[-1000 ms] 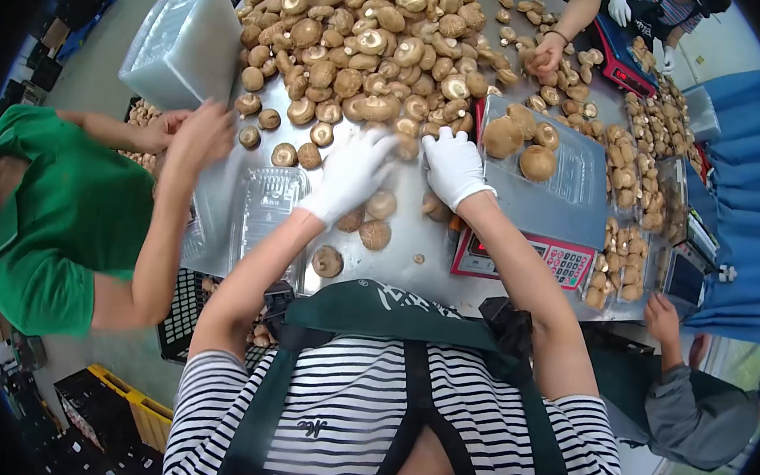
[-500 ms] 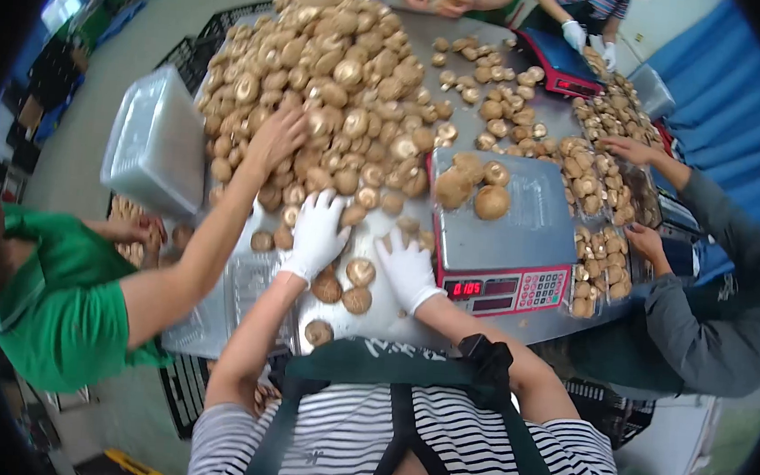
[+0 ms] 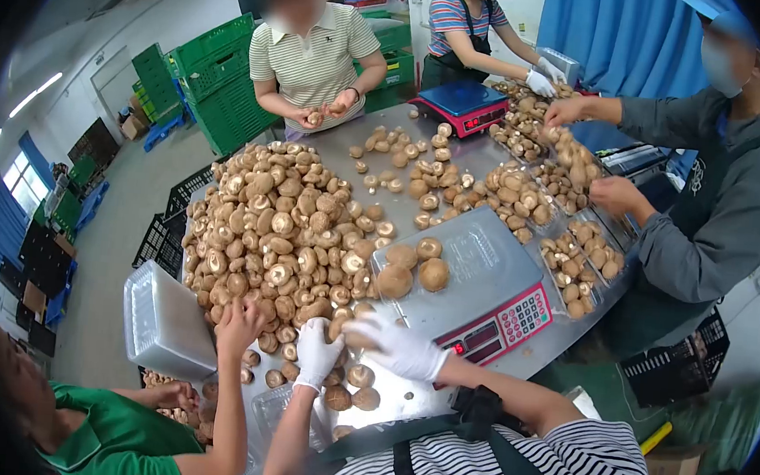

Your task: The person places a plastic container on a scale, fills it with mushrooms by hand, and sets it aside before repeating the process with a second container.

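My left hand [image 3: 318,354], in a white glove, is at the near edge of a big heap of brown mushrooms [image 3: 261,219]. Its fingers are curled against a mushroom [image 3: 336,327] beside the thumb. Just right of it is my right hand [image 3: 400,348], also gloved and smeared by motion, with a blurred mushroom [image 3: 358,332] at its fingers. Loose mushrooms [image 3: 360,376] lie on the metal table below my hands. To the right is a red and silver weighing scale [image 3: 486,255] with a few large mushrooms [image 3: 433,274] on its plate.
At left, a co-worker's hand [image 3: 239,325] reaches to the heap, near a stack of clear plastic trays [image 3: 168,319]. On the right, a person in grey sleeves handles filled mushroom trays [image 3: 581,262]. Across the table stand two more people and a blue-topped scale [image 3: 462,101].
My view has tilted up and turned. My right hand has moved left, off the table beside the scale and close to my left hand. The co-worker's hand has drawn back from the heap's middle.
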Demonstrator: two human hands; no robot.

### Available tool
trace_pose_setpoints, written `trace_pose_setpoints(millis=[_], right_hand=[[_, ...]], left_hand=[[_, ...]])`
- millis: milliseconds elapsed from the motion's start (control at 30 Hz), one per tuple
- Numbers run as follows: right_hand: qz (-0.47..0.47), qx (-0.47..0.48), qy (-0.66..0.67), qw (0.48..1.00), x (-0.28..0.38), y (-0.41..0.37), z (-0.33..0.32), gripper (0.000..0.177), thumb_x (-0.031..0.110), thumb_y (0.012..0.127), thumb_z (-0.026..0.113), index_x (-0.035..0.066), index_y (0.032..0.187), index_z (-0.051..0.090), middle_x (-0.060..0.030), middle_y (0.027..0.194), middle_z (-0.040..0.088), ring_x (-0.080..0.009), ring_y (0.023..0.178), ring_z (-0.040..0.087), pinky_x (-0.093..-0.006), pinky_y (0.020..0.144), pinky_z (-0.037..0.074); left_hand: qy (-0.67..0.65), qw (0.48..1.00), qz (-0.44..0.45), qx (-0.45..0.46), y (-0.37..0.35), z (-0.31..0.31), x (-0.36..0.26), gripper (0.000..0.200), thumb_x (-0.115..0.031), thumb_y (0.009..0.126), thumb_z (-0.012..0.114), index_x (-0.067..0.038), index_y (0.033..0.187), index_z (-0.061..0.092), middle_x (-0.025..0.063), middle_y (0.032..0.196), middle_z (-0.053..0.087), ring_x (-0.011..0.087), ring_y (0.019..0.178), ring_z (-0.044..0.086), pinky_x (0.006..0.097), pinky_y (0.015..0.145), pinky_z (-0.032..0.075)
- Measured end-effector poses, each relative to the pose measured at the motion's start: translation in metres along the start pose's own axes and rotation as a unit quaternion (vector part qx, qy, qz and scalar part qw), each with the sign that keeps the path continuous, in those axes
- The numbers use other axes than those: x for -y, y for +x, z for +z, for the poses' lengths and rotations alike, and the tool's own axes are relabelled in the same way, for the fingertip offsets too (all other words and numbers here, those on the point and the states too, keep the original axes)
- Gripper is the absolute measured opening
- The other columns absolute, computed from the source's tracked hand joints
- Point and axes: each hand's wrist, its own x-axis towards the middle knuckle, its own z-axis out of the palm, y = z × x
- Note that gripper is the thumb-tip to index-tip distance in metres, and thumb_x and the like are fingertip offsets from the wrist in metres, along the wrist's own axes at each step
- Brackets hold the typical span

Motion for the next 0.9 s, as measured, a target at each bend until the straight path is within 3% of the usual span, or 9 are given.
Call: trace_pose_setpoints(millis=[67,167,267,367,467,600,733,800,900], right_hand=[[-0.016,-0.078,0.017,0.997,-0.009,-0.004,-0.037,0.051,0.016,0.087,0.063,0.009,0.135,0.046,-0.0182,0.133,0.046,-0.0354,0.124,0.049,-0.0412,0.104,0.041],[0.05,-0.201,0.034,0.978,-0.034,-0.011,-0.101,0.049,0.014,0.088,0.061,0.001,0.133,0.046,-0.0187,0.131,0.05,-0.0339,0.124,0.049,-0.0407,0.105,0.04],[0.072,-0.259,-0.129,0.954,-0.071,-0.014,-0.145,0.049,0.014,0.088,0.061,0.006,0.134,0.046,-0.0192,0.13,0.051,-0.0352,0.12,0.051,-0.0392,0.102,0.043],[0.142,-0.237,-0.183,0.944,-0.102,-0.015,-0.145,0.052,0.028,0.09,0.06,0.013,0.137,0.045,-0.0186,0.132,0.05,-0.037,0.119,0.053,-0.0415,0.098,0.046],[0.207,-0.115,-0.204,0.95,-0.124,-0.009,-0.125,0.062,0.043,0.09,0.057,0.013,0.142,0.04,-0.0173,0.136,0.048,-0.0374,0.117,0.054,-0.0439,0.095,0.048],[0.196,-0.116,-0.213,0.95,-0.118,-0.013,-0.13,0.065,0.047,0.092,0.053,0.014,0.146,0.037,-0.0176,0.139,0.048,-0.0372,0.118,0.054,-0.0432,0.096,0.047],[0.124,-0.244,-0.245,0.93,-0.096,-0.033,-0.153,0.047,0.032,0.093,0.057,0.007,0.133,0.052,-0.0173,0.128,0.057,-0.0345,0.111,0.058,-0.0406,0.093,0.048],[0.124,-0.243,-0.121,0.955,-0.079,-0.037,-0.155,0.04,0.024,0.093,0.058,0.005,0.128,0.055,-0.0168,0.124,0.058,-0.0319,0.108,0.06,-0.038,0.091,0.049],[0.053,-0.228,0.052,0.971,-0.05,-0.028,-0.144,0.034,0.013,0.092,0.06,0.001,0.124,0.056,-0.0164,0.118,0.06,-0.0272,0.107,0.06,-0.0341,0.093,0.047]], left_hand=[[-0.041,0.997,-0.011,-0.059,-0.002,-0.005,-0.014,0.033,-0.022,0.075,0.077,-0.002,0.095,0.059,0.0172,0.092,0.061,0.0352,0.087,0.059,0.0418,0.08,0.048],[-0.32,0.935,-0.156,0.005,0.001,-0.009,-0.016,0.026,-0.017,0.086,0.069,0.001,0.103,0.059,0.0069,0.093,0.061,0.0155,0.088,0.058,0.03,0.08,0.047],[-0.444,0.871,-0.207,0.048,0.007,-0.034,-0.046,0.035,-0.02,0.096,0.057,0.001,0.124,0.054,0.0061,0.112,0.063,0.0136,0.099,0.062,0.0266,0.085,0.05],[-0.493,0.835,-0.239,0.06,0.014,-0.045,-0.082,0.022,-0.017,0.095,0.059,-0.001,0.11,0.06,0.0033,0.1,0.063,0.0088,0.091,0.057,0.0241,0.08,0.046],[-0.488,0.85,-0.191,0.046,0.023,-0.037,-0.096,0.023,-0.016,0.094,0.062,-0.001,0.111,0.059,0.0032,0.1,0.063,0.0086,0.086,0.058,0.0228,0.075,0.047],[-0.468,0.869,-0.147,0.057,0.034,-0.033,-0.104,0.027,-0.018,0.092,0.066,-0.002,0.112,0.057,0.0029,0.101,0.063,0.0086,0.09,0.058,0.0241,0.079,0.048],[-0.405,0.901,-0.124,0.097,0.053,-0.043,-0.128,0.031,-0.018,0.088,0.069,-0.002,0.111,0.057,0.0045,0.101,0.062,0.0108,0.096,0.057,0.0273,0.083,0.049],[-0.312,0.943,-0.058,0.104,0.065,-0.036,-0.131,0.034,-0.019,0.087,0.069,-0.002,0.113,0.057,0.0044,0.102,0.063,0.0098,0.091,0.06,0.0244,0.077,0.051],[-0.165,0.98,0.072,0.089,0.09,-0.027,-0.166,0.034,-0.016,0.08,0.072,-0.002,0.107,0.058,0.0101,0.103,0.062,0.0233,0.096,0.063,0.0333,0.083,0.051]])
